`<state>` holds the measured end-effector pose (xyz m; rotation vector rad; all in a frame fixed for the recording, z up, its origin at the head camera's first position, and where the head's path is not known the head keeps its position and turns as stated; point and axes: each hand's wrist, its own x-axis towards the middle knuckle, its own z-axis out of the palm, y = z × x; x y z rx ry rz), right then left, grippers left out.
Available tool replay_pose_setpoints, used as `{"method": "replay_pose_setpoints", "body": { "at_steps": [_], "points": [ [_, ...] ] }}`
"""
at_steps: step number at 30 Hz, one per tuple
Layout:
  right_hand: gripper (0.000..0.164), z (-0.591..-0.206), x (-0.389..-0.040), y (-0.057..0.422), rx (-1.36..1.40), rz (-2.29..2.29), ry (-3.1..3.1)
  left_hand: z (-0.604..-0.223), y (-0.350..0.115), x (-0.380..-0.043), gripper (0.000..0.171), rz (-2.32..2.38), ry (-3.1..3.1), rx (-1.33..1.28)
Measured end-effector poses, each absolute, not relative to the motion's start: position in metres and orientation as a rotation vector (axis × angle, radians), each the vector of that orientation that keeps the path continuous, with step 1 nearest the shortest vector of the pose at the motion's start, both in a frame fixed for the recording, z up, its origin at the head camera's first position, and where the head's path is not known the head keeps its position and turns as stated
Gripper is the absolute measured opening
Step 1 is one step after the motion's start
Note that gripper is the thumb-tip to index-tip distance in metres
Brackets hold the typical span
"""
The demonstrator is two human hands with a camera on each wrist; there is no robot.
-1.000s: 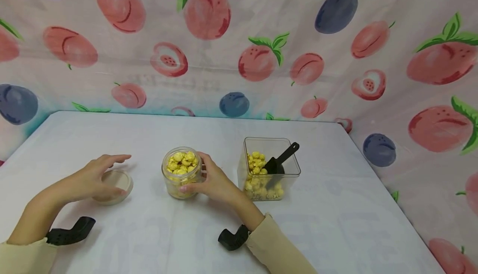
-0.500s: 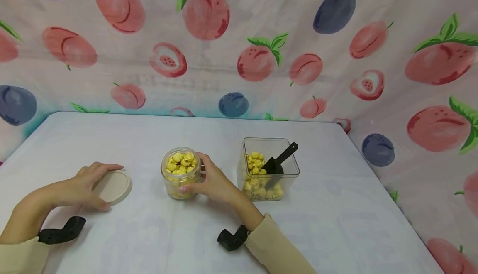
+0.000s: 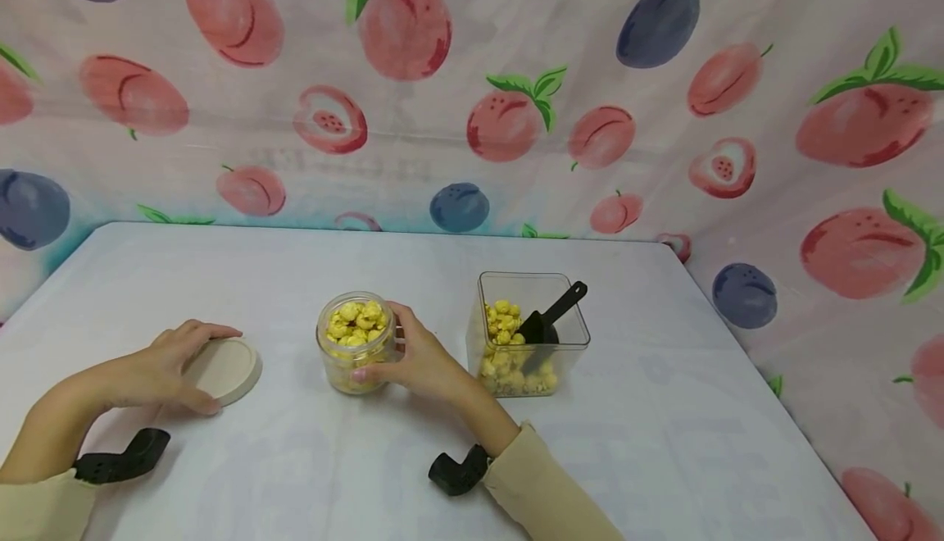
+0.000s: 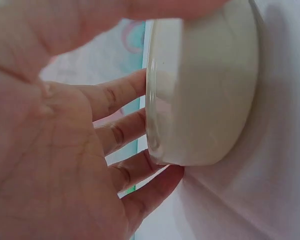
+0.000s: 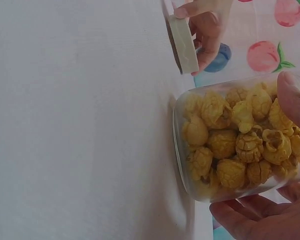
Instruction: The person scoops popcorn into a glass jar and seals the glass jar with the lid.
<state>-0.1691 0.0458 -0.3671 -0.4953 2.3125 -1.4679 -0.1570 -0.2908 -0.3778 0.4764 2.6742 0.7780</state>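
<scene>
On the table's left side, my left hand (image 3: 151,370) holds a round cream lid (image 3: 230,370) by its edge, thumb at the near side and fingers at the far side. The left wrist view shows this lid (image 4: 217,95) from the side, its flat top towards the palm. My right hand (image 3: 424,356) grips a clear round jar (image 3: 341,370) from the right. Yellow popcorn (image 3: 357,324) fills the jar up near its uncovered rim. In the right wrist view the thumb and fingers lie on opposite sides of the jar (image 5: 182,155), which stands upright on the table.
Right of the jar stands a clear square container (image 3: 574,361), partly filled with popcorn. A black scoop (image 3: 564,303) leans in it, handle over the back right corner. White cloth covers the table (image 3: 413,266); a fruit-print curtain (image 3: 413,115) hangs behind it and along the right.
My left hand has moved left and down from over the lid to its edge, thumb and fingers closing round it. The right hand stays on the jar.
</scene>
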Motion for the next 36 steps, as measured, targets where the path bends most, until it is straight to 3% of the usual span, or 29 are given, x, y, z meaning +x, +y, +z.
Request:
{"method": "replay_pose_setpoints", "body": {
  "at_steps": [36],
  "points": [
    [0.084,-0.369,-0.169,0.046,-0.521,-1.491,2.283,-0.331,-0.208,-0.147,0.084,1.244,3.031,0.641]
  ]
}}
